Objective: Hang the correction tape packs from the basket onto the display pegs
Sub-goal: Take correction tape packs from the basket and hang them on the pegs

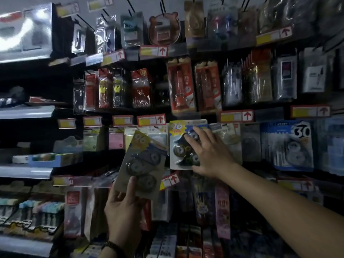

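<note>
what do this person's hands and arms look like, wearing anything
Both are bare, no gloves. The left hand has a dark band round its wrist, perhaps a watch strap or bracelet. The right hand and forearm show no sleeve. No rings that the dim light lets me make out.

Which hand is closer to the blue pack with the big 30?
Right. The right hand touches the hanging 96 pack left of the 30 pack; the left hand holds a second 96 pack farther left.
</note>
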Tool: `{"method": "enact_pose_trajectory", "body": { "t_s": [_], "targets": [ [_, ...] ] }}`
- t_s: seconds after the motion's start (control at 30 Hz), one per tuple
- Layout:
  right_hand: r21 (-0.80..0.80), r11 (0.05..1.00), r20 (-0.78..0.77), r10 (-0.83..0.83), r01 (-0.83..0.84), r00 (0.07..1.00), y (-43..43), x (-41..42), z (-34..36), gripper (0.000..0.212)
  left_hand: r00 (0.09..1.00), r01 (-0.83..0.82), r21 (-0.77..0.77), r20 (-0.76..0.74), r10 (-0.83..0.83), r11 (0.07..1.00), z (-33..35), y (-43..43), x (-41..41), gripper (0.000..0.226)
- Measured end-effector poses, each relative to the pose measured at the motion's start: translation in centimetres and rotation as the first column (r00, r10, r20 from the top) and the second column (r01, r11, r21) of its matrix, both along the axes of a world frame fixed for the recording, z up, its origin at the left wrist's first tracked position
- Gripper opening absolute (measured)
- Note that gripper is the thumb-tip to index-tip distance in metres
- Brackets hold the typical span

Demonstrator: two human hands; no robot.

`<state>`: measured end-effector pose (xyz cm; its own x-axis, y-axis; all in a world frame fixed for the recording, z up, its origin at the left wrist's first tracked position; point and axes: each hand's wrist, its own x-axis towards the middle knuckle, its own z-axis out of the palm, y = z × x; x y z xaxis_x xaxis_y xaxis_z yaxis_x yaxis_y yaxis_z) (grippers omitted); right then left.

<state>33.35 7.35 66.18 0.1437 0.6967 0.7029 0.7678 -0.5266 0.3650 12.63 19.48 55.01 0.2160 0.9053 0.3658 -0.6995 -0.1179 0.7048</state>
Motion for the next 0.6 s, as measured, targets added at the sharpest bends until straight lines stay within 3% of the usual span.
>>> {"method": "enact_pose_trajectory", "body": {
  "t_s": [0.2,0.37,0.6],
  "targets": [
    [0.001,0.998,0.001,-0.064,0.064,0.998,0.8,0.5,0.0,0.114,0.999,0.018,0.006,0.048,-0.019,1.000,-0.3,0.8,0.9,0.026],
    [-0.019,0.997,-0.020,-0.071,0.071,0.997,1.0,0.9,0.1,0.115,0.984,0.137,-0.025,0.116,-0.134,0.990,-0.4,0.7,1.5,0.054],
    [-0.066,0.991,-0.046,-0.120,0.117,0.992,1.9,1.3,0.1,0.112,0.994,0.068,0.049,0.081,-0.072,0.996,-0.3,0.1,1.8,0.033]
  ]
}}
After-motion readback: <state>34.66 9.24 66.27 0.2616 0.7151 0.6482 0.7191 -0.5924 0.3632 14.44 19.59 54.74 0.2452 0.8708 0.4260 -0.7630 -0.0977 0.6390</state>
